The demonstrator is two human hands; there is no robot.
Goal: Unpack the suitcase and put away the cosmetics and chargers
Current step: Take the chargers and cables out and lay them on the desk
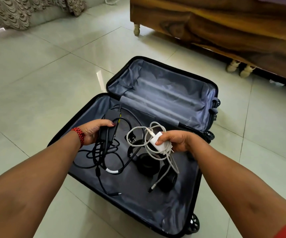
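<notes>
The open suitcase (156, 208) lies flat on the tiled floor (36, 74), both halves lined in grey fabric. The far half (164, 93) shows only its lining. In the near half, black headphones (147, 164) lie near the middle, toward the right edge.

The left hand (94, 132), with a red bracelet (78, 134) at the wrist, grips a black power adapter (106, 134) over the near half's left edge, thumb across the top. Its black cable (104, 160) hangs in loose tangled loops down to the lining.

The right hand (178, 140) curls round a white charger (156, 141) above the headphones. The charger's pale cable (138, 130) is bunched in loops, one end dangling toward the lining.
</notes>
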